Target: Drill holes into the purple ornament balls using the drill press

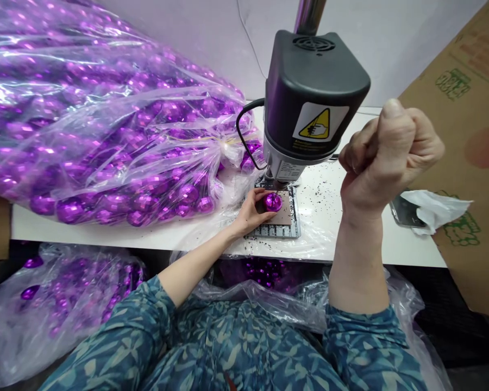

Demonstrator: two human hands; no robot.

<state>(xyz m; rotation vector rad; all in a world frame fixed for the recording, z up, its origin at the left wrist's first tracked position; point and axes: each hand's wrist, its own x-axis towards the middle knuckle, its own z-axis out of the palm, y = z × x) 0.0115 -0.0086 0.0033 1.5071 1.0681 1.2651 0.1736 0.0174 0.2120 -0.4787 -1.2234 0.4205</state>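
My left hand (pixel 253 210) pinches a shiny purple bauble (pixel 273 202) between thumb and fingers. The bauble rests on a brown square board (pixel 284 216) over the slotted metal base (pixel 277 231) of a small bench drill press (pixel 313 92). Directly above it is the lower end of the drill head; the bit itself cannot be made out. To the right of the machine, my right hand (pixel 385 155) is raised in a fist. A short dark piece of the press lever (pixel 334 157) shows between the machine and the fist, which hides the grip.
A big clear bag of purple baubles (pixel 138 136) fills the table's left side. More bagged baubles (pixel 77 288) lie below the table edge. Dark flakes (pixel 320 190) litter the white tabletop. At right are a phone (pixel 405 212), a crumpled tissue (pixel 434 209) and a cardboard box (pixel 468 87).
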